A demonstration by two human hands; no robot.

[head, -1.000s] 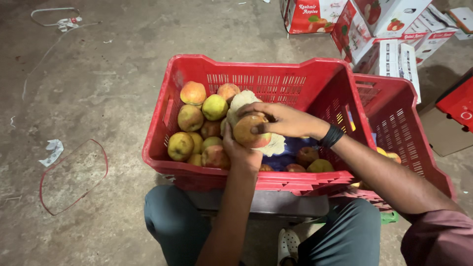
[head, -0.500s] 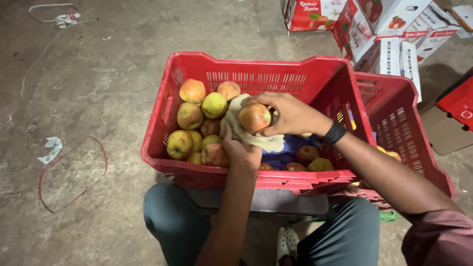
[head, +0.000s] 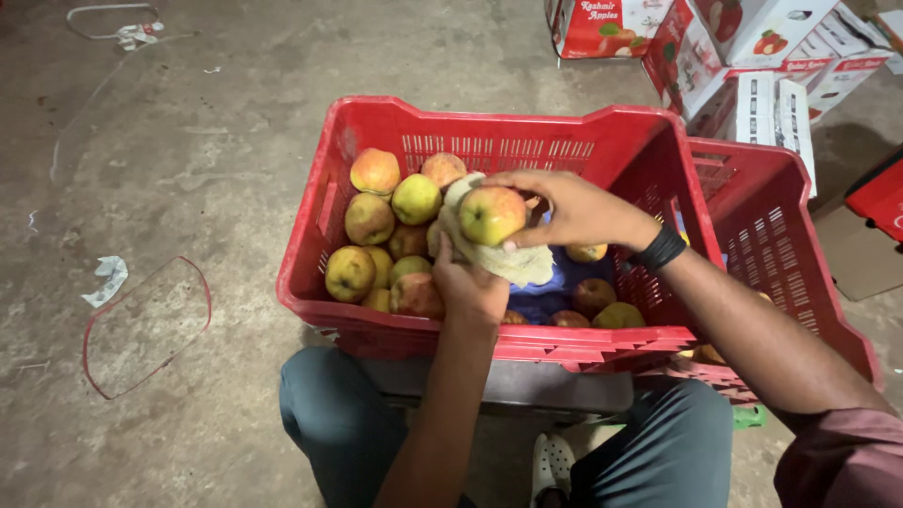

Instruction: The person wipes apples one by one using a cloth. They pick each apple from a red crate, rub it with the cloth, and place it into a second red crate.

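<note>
Gripping from the right, the right hand (head: 576, 209) closes its grip on a yellow-green apple (head: 491, 214) with a red blush, fingers curled over its top and side. That apple sits over the middle of the red crate (head: 489, 118), raised above the fruit inside it. Under the apple lies a pale cloth (head: 503, 259), and the left hand (head: 470, 287) comes up from the crate's near wall with its grip shut on that cloth, cupping it against the apple's underside. A dark band (head: 661, 249) circles the right wrist, just right of the apple. Left of the apple, inside the crate, a heap of apples (head: 386, 235) fills the left half, yellow, green and reddish. Below and right of the apple a blue liner (head: 555, 292) shows on the crate's bottom, with a few more apples beside it. A second red crate (head: 781, 245) stands touching the first crate's right side. Beyond the crate's far right corner are printed cardboard boxes (head: 752, 56) on the concrete floor (head: 188, 141).
</note>
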